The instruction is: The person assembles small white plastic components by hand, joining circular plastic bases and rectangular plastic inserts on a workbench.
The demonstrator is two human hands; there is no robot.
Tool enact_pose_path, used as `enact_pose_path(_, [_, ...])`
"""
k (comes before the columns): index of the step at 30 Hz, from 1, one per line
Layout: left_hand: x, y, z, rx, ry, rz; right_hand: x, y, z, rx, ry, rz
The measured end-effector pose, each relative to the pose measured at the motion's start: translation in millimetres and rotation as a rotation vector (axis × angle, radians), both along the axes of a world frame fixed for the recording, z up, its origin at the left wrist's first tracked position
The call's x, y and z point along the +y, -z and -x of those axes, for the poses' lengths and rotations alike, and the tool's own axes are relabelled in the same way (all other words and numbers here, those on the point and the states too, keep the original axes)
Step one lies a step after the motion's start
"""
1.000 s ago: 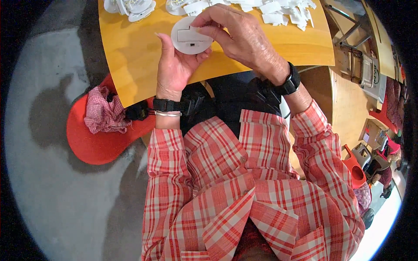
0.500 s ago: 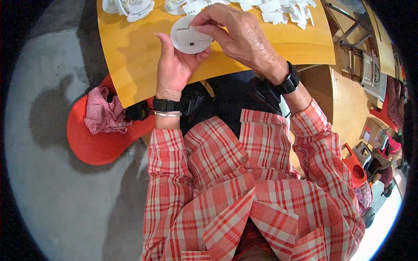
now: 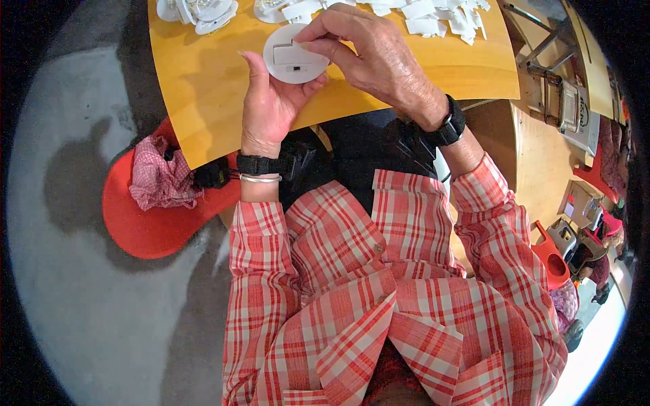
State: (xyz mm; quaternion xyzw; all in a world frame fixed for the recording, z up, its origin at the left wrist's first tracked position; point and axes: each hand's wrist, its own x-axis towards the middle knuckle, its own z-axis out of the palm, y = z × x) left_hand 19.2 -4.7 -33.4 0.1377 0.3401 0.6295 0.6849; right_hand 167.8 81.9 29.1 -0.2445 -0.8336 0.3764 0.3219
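My left hand [image 3: 276,101] holds a round white plastic disc [image 3: 279,73] from beneath and by its edge, thumb up at the left. A rectangular cover [image 3: 287,55] and a small dark slide switch [image 3: 296,68] show on the disc's face. My right hand [image 3: 365,51] pinches at the upper right of the disc, thumb and finger against the cover's corner. Whether those fingers grip the cover or only press on it is hidden. Both hands are above the near part of the yellow tabletop [image 3: 210,95].
At the table's far side lie white discs with wires [image 3: 215,15] and a pile of flat white plastic pieces [image 3: 426,20]. On the left stands a red stool [image 3: 142,233] with pink cloth [image 3: 162,176] on it. A wooden panel [image 3: 552,159] is at the right.
The rectangular cover's outline shows more fully and evenly on the disc's face now. Both hands and the disc have otherwise barely shifted.
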Motion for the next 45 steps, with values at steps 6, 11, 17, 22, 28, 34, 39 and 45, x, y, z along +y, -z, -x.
enact_pose_path(6, [2,-2,-3,-0.006,-0.037,0.014,2,-1,0,-0.01,0.002,-0.001])
enact_pose_path(11, [3,0,-2,-0.037,-0.035,0.014,2,-2,-2,-0.012,-0.002,-0.003])
enact_pose_path(17, [2,-3,-3,-0.018,-0.033,0.02,1,-6,-2,-0.038,0.01,-0.053])
enact_pose_path(22, [2,-4,-4,0.027,-0.008,0.024,3,-2,-2,-0.014,0.013,-0.078])
enact_pose_path(28, [1,-4,-4,0.026,0.01,0.003,1,-3,-3,-0.032,0.035,-0.071])
enact_pose_path(34, [2,-6,-6,0.01,-0.027,0.02,2,7,-4,-0.036,0.05,-0.165])
enact_pose_path(39, [0,-4,-4,0.032,0.005,0.014,-6,10,-9,-0.179,0.102,-0.652])
enact_pose_path(45, [0,-3,-7,0.083,0.002,-0.117,-9,15,-10,-0.167,0.089,-0.422])
